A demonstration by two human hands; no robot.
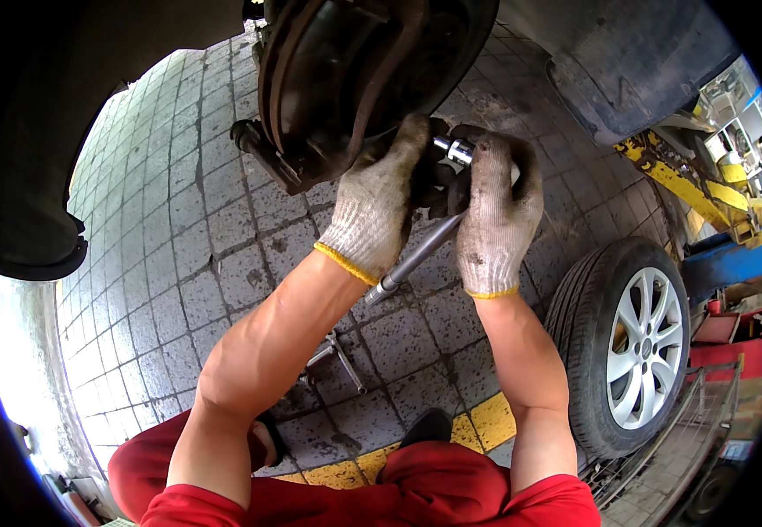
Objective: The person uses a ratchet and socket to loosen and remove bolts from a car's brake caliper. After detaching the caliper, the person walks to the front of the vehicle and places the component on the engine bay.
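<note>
Both my hands wear dirty white knit gloves with yellow cuffs. My left hand (379, 198) reaches up against the lower edge of a rusty brake assembly (337, 79) on a raised car, its fingers curled at the head of a chrome ratchet wrench (416, 255). My right hand (497, 211) is wrapped around the wrench's socket end (456, 150), close beside the left. The wrench handle slants down and left between my wrists. What the socket sits on is hidden by the gloves.
A removed wheel with a silver alloy rim (631, 342) leans at the right. A metal tool (337, 351) lies on the grey paving below my arms. A yellow and blue lift (706, 202) stands at the far right. My red-trousered knees fill the bottom.
</note>
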